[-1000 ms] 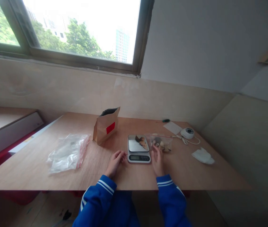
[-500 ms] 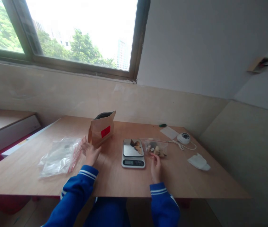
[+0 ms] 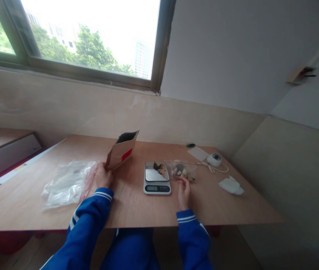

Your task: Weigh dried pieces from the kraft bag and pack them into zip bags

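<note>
My left hand (image 3: 103, 177) grips the lower left edge of a brown kraft paper bag (image 3: 118, 154) with a red label; the bag leans to the right, its dark mouth open. My right hand (image 3: 184, 192) rests with loosely curled fingers at the near edge of a clear zip bag (image 3: 186, 168) holding several pale and dark pieces; no grip on the bag is visible. Between the hands stands a white kitchen scale (image 3: 157, 188). On its metal plate lies a brown, dried-leaf-like piece (image 3: 160, 169). The display reading is too small to make out.
Flat clear plastic bags (image 3: 63, 185) with red zip strips lie at left. On the right are a white round device (image 3: 214, 160) with a cord, a white card (image 3: 198, 153), a green-handled tool (image 3: 190, 145) and a crumpled white tissue (image 3: 231, 185). A wall backs the table.
My left hand has closed on the kraft bag, which has tipped to the right. My right hand stays by the zip bag. The view has shifted slightly.
</note>
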